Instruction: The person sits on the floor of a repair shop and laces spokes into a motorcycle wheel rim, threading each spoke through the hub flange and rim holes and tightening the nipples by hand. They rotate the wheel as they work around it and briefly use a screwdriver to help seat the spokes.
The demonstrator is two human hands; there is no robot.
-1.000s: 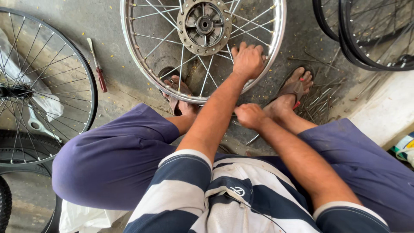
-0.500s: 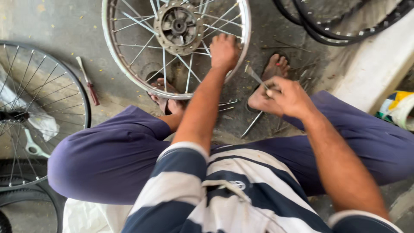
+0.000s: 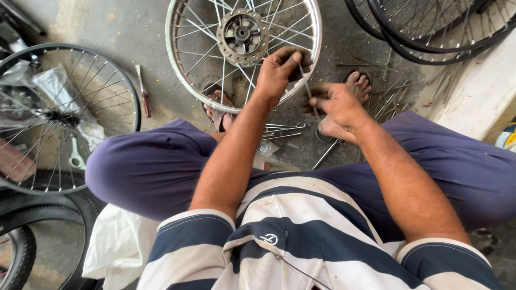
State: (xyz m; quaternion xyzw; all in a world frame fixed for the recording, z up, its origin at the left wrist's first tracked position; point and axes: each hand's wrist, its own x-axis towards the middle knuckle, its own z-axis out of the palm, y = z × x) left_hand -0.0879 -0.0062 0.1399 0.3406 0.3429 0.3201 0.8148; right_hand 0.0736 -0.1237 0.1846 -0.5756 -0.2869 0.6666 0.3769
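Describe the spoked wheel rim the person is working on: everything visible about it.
The wheel rim is a bare, silvery metal hoop with no tyre, lying on the concrete floor before the seated person, its top cut off by the frame. Thin metal spokes run to a round, dull, perforated hub. The left hand grips its near edge, and the right hand holds a loose spoke up to the rim beside it. One sandalled foot rests under the near edge.

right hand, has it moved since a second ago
Yes. The right hand was low by the right foot; it has come up toward the wheel rim, now holding a spoke beside the left hand.
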